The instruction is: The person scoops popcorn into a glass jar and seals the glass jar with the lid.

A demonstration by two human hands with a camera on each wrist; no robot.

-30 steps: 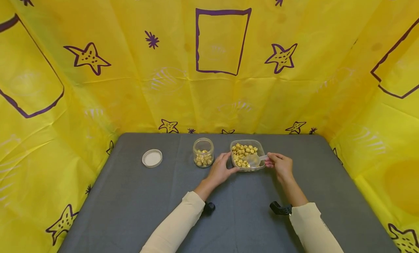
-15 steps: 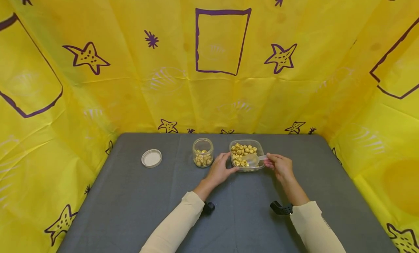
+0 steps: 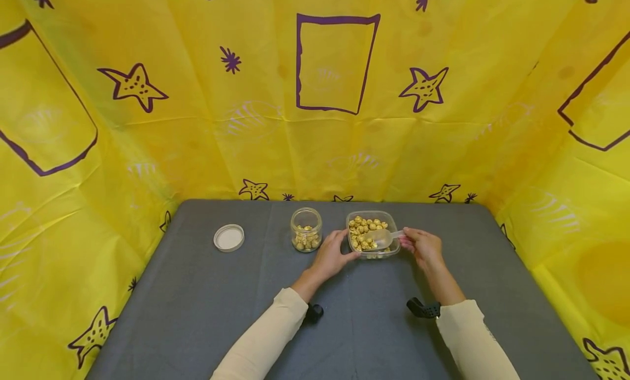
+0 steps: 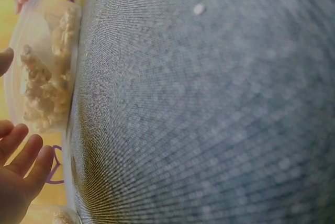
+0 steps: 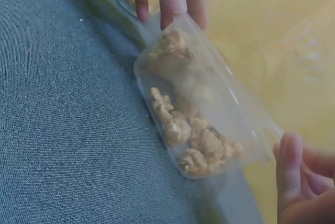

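A clear plastic container (image 3: 399, 247) with caramel popcorn (image 3: 360, 225) stands toward the back of the table, right of centre. My right hand (image 3: 424, 247) pinches the handle of a translucent scoop (image 3: 381, 238) at the container's right side. The scoop's bowl lies inside the container, among the popcorn. Around the container's near left corner is my left hand (image 3: 331, 255), thumb at the front and fingers spread along the left side; in the left wrist view these fingers (image 4: 26, 156) look relaxed. Just left of that hand, a glass jar (image 3: 305, 218) without a lid holds some popcorn.
A round white lid (image 3: 228, 238) lies on the grey tabletop (image 3: 197, 314), left of the jar. Yellow cloth (image 3: 325, 145) with purple drawings hangs behind the table and along both sides. A tiny white speck (image 4: 199, 9) lies on the tabletop cloth.
The scoop has turned slightly in the popcorn, and my right hand has shifted a little with it. My left hand, the jar and the lid stay in place.
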